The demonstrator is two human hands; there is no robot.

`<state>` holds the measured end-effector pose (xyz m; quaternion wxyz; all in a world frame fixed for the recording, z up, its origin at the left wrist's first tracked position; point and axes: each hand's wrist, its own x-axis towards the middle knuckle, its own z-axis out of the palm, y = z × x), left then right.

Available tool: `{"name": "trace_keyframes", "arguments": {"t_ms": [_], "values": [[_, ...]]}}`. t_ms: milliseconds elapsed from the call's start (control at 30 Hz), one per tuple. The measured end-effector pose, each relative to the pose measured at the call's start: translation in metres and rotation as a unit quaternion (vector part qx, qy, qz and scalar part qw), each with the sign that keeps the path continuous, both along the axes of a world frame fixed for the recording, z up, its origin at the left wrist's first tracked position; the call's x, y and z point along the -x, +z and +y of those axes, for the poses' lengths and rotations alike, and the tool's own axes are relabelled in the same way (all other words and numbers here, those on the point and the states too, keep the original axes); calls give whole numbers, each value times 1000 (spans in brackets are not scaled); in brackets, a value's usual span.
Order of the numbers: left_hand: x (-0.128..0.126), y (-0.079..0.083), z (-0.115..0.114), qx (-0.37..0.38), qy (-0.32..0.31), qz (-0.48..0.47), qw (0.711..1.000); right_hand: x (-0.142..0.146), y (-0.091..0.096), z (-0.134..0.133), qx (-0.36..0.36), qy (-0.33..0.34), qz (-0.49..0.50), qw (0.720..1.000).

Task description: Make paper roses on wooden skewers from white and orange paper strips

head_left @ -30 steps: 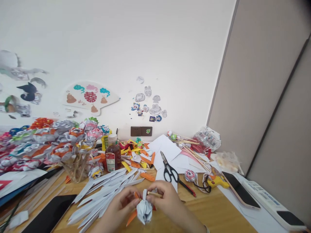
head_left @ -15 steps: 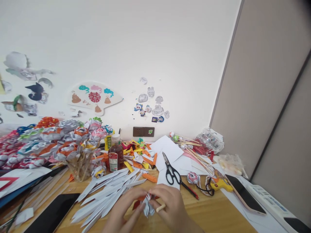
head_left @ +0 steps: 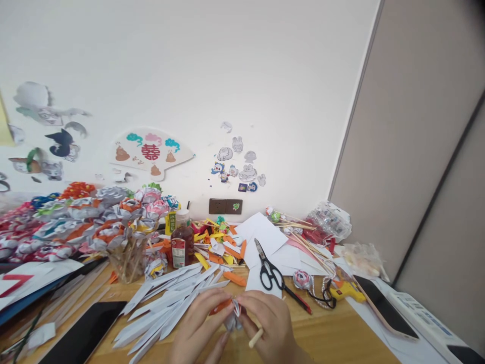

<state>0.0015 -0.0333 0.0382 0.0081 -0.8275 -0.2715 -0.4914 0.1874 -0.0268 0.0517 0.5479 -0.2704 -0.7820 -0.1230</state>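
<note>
At the near edge of the worktop (head_left: 326, 336), an orange-and-white folded paper flower (head_left: 232, 322) is pinched between the fingertips of both hands, which hide much of it. The left hand (head_left: 206, 323) grips it from nine o'clock, close to its orange part; the right hand (head_left: 267, 321) grips it from three o'clock and also holds a wooden stick (head_left: 256, 337), its blunt end poking out at about five o'clock from the flower. Folded white paper strips (head_left: 166, 298) fan out towards ten o'clock, with a dark phone (head_left: 85, 328) beyond them at nine. Black-handled scissors (head_left: 270, 273) lie open between one and two o'clock, a red-tipped pen (head_left: 297, 298) just beside them. A yellow glue gun (head_left: 348, 290) rests between two and three, and a labelled bottle (head_left: 180, 245) stands towards eleven.
</note>
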Motion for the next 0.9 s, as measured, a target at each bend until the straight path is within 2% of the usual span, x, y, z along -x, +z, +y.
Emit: {"name": "trace_keyframes", "arguments": {"t_ms": [267, 400, 500, 667, 767, 900], "values": [[0, 2, 1, -22, 3, -23, 999, 1, -1, 0, 5, 11, 15, 1000], [-4, 8, 3, 3, -8, -44, 999, 4, -2, 0, 10, 16, 14, 1000], [-5, 12, 6, 17, -21, -47, 999, 8, -5, 1, 42, 26, 16, 999], [-2, 6, 11, -8, -35, -35, 999, 12, -8, 2, 100, 34, 27, 994], [0, 0, 13, -5, -26, -23, 999, 12, -7, 1, 107, 35, 27, 993], [1, 1, 13, -38, -12, -8, 999, 12, -8, 1, 96, 21, 24, 995]]}}
